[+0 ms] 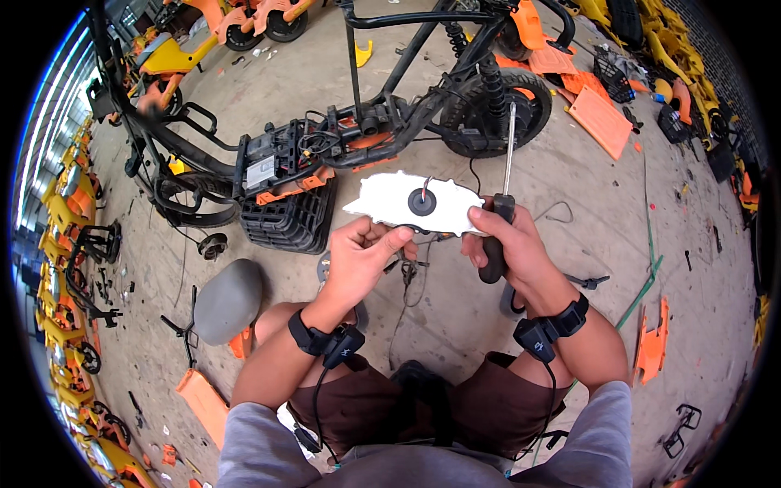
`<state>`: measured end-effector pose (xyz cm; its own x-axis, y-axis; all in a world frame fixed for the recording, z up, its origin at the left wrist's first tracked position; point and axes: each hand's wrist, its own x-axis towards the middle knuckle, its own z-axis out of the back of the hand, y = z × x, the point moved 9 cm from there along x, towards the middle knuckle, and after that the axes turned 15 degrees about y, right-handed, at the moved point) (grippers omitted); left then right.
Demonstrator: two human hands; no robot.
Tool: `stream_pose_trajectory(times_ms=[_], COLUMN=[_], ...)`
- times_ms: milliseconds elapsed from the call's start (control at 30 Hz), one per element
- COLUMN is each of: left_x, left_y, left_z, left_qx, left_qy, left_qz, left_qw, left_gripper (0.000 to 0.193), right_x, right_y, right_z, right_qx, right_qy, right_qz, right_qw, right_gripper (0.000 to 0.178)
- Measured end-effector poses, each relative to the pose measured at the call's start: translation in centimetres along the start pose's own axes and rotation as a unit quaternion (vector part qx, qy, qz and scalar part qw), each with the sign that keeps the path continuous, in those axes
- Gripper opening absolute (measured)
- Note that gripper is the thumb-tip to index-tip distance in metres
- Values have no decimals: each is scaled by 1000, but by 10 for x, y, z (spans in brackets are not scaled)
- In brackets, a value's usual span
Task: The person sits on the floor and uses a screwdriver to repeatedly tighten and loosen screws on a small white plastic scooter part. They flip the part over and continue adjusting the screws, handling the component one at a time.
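Between my two hands I hold a flat white housing (382, 195) with a jagged outline, a round black grommet at its middle and short wires coming out of it. My left hand (366, 254) pinches its lower left edge between thumb and fingers. At the right end, my right hand (512, 244) grips the housing by the thumb and also keeps a screwdriver (509, 154) against the palm. The screwdriver has a black handle, and its long metal shaft points up and away. Beyond my hands stands a stripped scooter frame (407, 65) with bare wiring.
A black crate (286, 218) lies under the frame beside a rear wheel (533, 102). To my left is a grey seat (229, 301). Orange panels (604, 122) lie scattered to the right, and yellow scooters (73, 301) line the left side. A green strap (643, 289) crosses the floor.
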<state>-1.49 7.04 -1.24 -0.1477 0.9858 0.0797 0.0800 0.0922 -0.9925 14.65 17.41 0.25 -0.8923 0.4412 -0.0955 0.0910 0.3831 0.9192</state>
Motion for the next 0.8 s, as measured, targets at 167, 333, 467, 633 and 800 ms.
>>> stream_pose_trajectory(times_ms=[167, 333, 467, 633, 800], left_x=[3, 1, -3, -9, -15], left_y=[-2, -20, -39, -47, -39], left_z=[-1, 12, 20, 21, 32], left_qx=[-52, 33, 205, 287, 229], left_qy=[22, 26, -10, -73, -146], left_qz=[-41, -57, -99, -56, -81], left_qw=[998, 997, 974, 954, 959], left_gripper=[23, 21, 20, 20, 22], right_x=[-3, -6, -8, -7, -3], right_y=[-6, -13, -5, -5, -2], right_z=[-1, 6, 6, 9, 3], right_qx=[80, 123, 67, -10, -45], right_qy=[-2, -21, -45, -45, -21], right_qz=[-12, -17, -18, -12, -13], right_qw=[997, 992, 997, 999, 999], right_gripper=[32, 31, 32, 34, 34])
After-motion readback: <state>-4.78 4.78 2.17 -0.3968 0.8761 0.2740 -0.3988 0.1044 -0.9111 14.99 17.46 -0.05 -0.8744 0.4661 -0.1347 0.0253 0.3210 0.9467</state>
